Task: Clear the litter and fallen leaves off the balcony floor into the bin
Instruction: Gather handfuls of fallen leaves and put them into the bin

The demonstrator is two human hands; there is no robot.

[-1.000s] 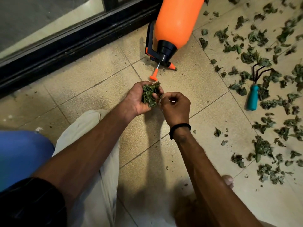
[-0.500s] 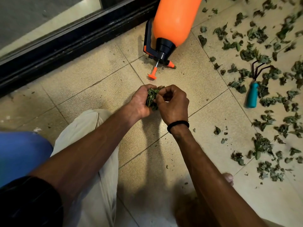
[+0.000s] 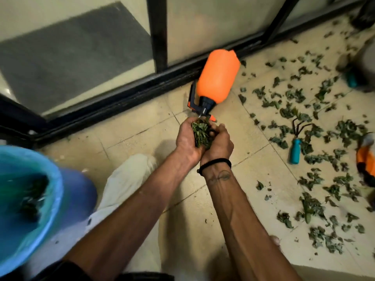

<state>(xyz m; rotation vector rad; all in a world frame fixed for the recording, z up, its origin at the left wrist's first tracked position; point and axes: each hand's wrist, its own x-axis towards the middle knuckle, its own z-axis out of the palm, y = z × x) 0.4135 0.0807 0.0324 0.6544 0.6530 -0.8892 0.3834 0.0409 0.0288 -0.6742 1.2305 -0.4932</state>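
A bunch of green leaves (image 3: 200, 134) is cupped between my two hands above the tiled floor. My left hand (image 3: 187, 138) curls round its left side and my right hand (image 3: 220, 142) curls round its right side, wrists close together. A blue bin (image 3: 53, 191) with a clear liner stands at the lower left, dark leaves lying inside it. Many fallen leaves (image 3: 310, 201) are scattered over the tiles to the right.
An orange spray bottle (image 3: 217, 78) lies on its side by the black door frame (image 3: 121, 96), just beyond my hands. A teal-handled hand rake (image 3: 295, 148) lies among the leaves. An orange and black object (image 3: 365, 161) sits at the right edge. My knee (image 3: 129, 179) is below my hands.
The view has swung up and left, bringing the blue bin into sight. My hands have closed together round the leaf bunch, now cupping it from both sides.
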